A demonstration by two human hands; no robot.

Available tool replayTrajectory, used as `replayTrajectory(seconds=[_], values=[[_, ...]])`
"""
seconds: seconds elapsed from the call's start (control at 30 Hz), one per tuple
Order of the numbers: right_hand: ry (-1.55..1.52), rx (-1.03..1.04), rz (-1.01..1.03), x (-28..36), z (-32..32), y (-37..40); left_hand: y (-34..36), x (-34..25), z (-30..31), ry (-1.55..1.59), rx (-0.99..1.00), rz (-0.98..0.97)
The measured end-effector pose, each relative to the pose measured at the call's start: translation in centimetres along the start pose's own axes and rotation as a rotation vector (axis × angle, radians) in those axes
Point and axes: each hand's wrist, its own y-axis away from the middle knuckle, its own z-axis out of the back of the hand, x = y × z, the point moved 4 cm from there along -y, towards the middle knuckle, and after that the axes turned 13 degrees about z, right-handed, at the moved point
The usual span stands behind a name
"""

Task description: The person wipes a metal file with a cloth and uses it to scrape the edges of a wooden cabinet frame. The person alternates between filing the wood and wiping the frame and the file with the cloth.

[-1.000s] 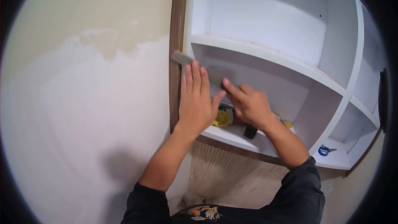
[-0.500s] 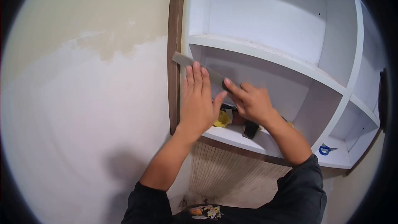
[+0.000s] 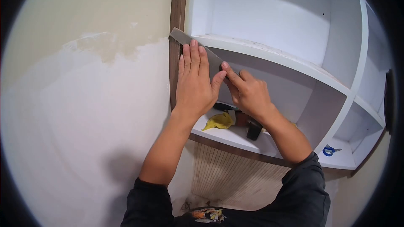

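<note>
A flat grey metal file [image 3: 181, 37] lies slantwise over the brown wooden trim [image 3: 178, 6] at the left edge of the white shelf unit. My right hand [image 3: 249, 91] is closed round its handle, index finger stretched along it. The fingers hide most of the handle. Pressed flat on the blade is my left hand [image 3: 195, 80], fingers straight and thumb apart, close to the trim. The tip of the file reaches across the trim toward the wall.
On the lower shelf [image 3: 269, 146] lie a crumpled yellow cloth or paper [image 3: 219, 121] and a dark tool with a black end [image 3: 254, 129]. Blue scissors [image 3: 330, 150] rest in the right compartment. A partly white-coated wall [image 3: 92, 113] borders the trim.
Both hands and the file have moved upward along the trim, to about the middle shelf board's height. More of the yellow item and dark tool shows below them.
</note>
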Motion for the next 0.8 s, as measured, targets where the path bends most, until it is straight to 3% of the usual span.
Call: replayTrajectory(seconds=[0.43,0.53,0.67,0.8], values=[[-0.017,0.019,0.008,0.8,0.0,1.6,2.0,0.0,-0.4,0.044,0.002,-0.038],[-0.008,0.017,0.014,-0.1,-0.1,-0.9,-0.3,0.6,-0.3,-0.003,-0.043,0.023],[-0.001,0.063,0.016,0.6,0.2,0.6,2.7,0.5,-0.4,0.071,0.046,0.009],[-0.028,0.032,0.028,0.3,-0.2,-0.4,0.8,0.6,0.6,0.072,-0.032,0.031]])
